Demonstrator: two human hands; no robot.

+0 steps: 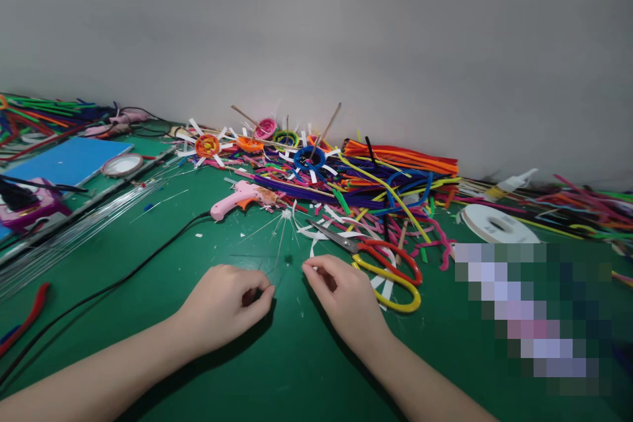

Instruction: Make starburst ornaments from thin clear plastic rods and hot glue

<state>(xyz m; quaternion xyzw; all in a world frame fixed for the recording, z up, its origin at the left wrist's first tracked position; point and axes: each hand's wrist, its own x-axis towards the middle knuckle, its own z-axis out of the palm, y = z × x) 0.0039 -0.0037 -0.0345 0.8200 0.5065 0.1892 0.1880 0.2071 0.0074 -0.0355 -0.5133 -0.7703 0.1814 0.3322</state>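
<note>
My left hand [227, 306] is low over the green table, thumb and forefinger pinched together; what they hold, if anything, is too fine to make out. Across a small gap, my right hand [343, 297] is closed in a similar pinch, its fingertips near a strip of white paper. Just beyond both hands, thin clear strands fan out from a small white blob [286, 214]. Behind that blob lies a pink hot glue gun [237, 198] with an orange trigger. Scissors [376, 260] with red and yellow handles rest close to my right hand, over paper scraps.
Colourful pipe cleaners [400, 161] are heaped along the wall, with small coiled flower shapes [310, 158] among them. A white spool [497, 224] lies at right. At left are a blue board [69, 159], a tape roll [122, 165], long clear strands [89, 231] and the gun's black cord [119, 277].
</note>
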